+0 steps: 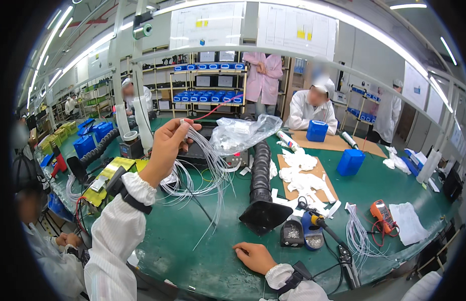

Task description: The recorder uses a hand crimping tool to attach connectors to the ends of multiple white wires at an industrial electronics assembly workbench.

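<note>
A green surface (177,251) spans the view, its edge curving around the person. Across it sits a co-worker in a white coat and cap (305,113). A black ribbed hose (261,170) runs down toward the middle and ends in a flared nozzle (265,216). The bundle of thin white wires (213,153) hangs in the air left of the hose, raised at one end, its loose ends trailing toward the surface; more wires lie spread beneath. A clear plastic bag (245,133) sits behind the bundle, near the hose's upper part. Right of the hose, brown cardboard (324,173) carries crumpled white scraps.

Of the hands, the left hand (171,140) is lifted, its fingertips grasping the bundle's upper end; the right hand (255,257) rests on the surface, relaxed and released, fingers loosely bent. A blue box (351,162) stands beyond the cardboard's right edge. Smaller are an orange multimeter (384,216) farther right and a black tray (291,244) of silvery bits near the nozzle.
</note>
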### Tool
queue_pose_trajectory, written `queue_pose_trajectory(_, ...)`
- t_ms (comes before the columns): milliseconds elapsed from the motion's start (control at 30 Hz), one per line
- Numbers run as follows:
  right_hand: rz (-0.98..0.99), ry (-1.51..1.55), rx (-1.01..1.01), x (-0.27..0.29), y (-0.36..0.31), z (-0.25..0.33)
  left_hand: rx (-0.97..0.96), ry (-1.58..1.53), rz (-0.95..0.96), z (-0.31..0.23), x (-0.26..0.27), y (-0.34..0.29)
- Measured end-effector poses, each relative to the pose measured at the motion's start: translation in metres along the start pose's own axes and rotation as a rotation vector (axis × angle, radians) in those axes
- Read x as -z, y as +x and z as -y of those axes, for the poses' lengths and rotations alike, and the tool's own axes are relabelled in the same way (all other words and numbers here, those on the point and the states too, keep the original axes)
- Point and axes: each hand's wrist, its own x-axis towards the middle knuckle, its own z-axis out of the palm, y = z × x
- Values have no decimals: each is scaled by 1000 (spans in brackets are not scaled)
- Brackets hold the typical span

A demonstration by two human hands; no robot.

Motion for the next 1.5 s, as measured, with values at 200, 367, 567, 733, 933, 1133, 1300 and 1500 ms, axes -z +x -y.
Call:
queue_pose_trajectory(200,-454,111,114,19,-13,39,0,66,100,-78,-14,-42)
queue_pose_trajectory(367,-946,-25,677,69,-28,126,58,152,365,-98,-33,-67)
queue_pose_trajectory(567,-505,397,342,87,13,177,76,179,658,-103,-48,-102)
queue_pose_trajectory(733,-190,762,243,88,20,163,147,224,623,-103,-57,-110)
queue_pose_trajectory(933,-90,789,168,91,36,152,66,418,575,-100,-54,-105)
queue_pose_trajectory(1133,-437,-243,558,95,43,146,-371,842,624,-86,-53,-95)
queue_pose_trajectory(1300,-3,517,187,93,38,145,-146,396,700,-86,-58,-95)
queue_pose_trajectory(1500,83,759,261,85,42,145,166,208,625,-90,-63,-98)
